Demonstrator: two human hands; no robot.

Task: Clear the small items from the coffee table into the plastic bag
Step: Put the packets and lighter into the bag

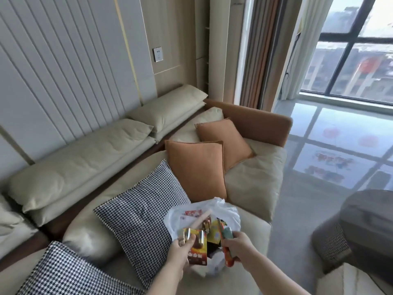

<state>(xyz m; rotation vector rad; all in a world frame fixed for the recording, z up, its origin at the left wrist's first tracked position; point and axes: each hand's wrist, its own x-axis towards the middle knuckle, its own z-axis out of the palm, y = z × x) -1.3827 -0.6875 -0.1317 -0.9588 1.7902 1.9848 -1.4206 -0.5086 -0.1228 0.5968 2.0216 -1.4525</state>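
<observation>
A white plastic bag (228, 211) lies open on the cream sofa seat, low in the view, with several snack packets and a pale wooden stick (202, 220) inside it. My left hand (180, 250) grips a red and gold packet (196, 250) over the bag's near left side. My right hand (238, 244) holds an orange packet (226, 255) together with a teal item (228, 233) over the bag's right side. The coffee table is out of view.
A houndstooth cushion (140, 216) leans just left of the bag, with two orange cushions (197, 169) behind it. Another houndstooth cushion (70, 273) lies at the bottom left. A grey pouf (368, 224) stands on the floor at the right, near a large window (357, 50).
</observation>
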